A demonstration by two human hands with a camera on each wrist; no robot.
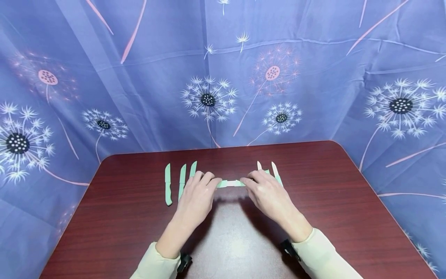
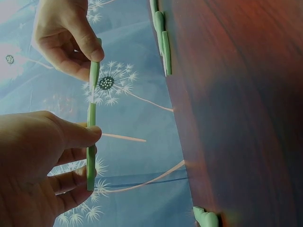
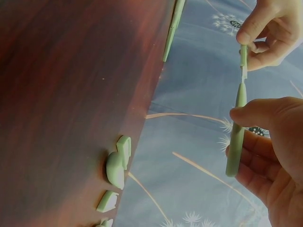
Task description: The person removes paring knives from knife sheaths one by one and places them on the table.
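Note:
In the head view my left hand (image 1: 196, 193) and right hand (image 1: 270, 193) are raised a little over the table, holding one small knife between them. My left fingers pinch its green sheath (image 2: 91, 146). The right thumb and fingers grip its green handle (image 3: 236, 137). A short stretch of white blade (image 1: 232, 183) shows between sheath and handle; any remaining blade is hidden inside the sheath. Beside the left hand lie three green sheathed knives (image 1: 168, 182), partly covered by that hand. Past the right hand, two bare white blades (image 1: 275, 169) point away from me, their handles mostly hidden.
The dark red wooden table (image 1: 348, 217) has rounded far corners. Behind and around it hangs a blue dandelion-print cloth (image 1: 156, 97). Several green pieces (image 3: 115, 170) lie near each other on the table in the right wrist view.

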